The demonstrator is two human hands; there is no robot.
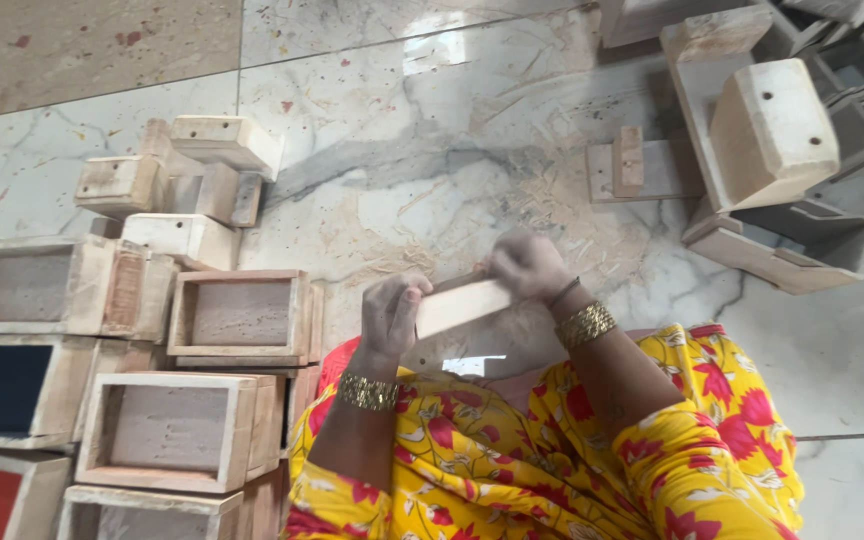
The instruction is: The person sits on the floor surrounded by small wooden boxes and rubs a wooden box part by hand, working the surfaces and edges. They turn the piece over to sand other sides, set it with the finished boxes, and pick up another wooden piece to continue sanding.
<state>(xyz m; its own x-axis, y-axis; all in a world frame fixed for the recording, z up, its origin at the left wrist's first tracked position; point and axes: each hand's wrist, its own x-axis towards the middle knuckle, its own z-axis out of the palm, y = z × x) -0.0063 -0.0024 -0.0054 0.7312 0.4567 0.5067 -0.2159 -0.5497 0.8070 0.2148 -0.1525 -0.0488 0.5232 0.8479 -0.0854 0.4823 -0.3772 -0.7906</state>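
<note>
Centrally in the frame, a small pale wooden block (pixel 462 303) is held between both hands above the marble floor (pixel 432 120). The left hand (pixel 392 315) is closed around the block's left end, fingers curled over its face, and the right hand (pixel 527 265) is closed over its upper right end; gold bangles are worn on both wrists. The block is judged to be light, stiff and dry, with a slightly rough, unfinished surface, so slipping seems unlikely, though splinters and sharp corners are to be expected. It is best taken by its two short ends, as it is gripped now, with the long faces left free. Wood shavings (pixel 562 215) are scattered on the floor just beyond the hands. Open wooden boxes (pixel 237 315) are stacked at the left of the frame, and more unfinished wooden pieces (pixel 772 130) are piled at the upper right. A yellow flowered garment (pixel 552 460) fills the lower middle.
</note>
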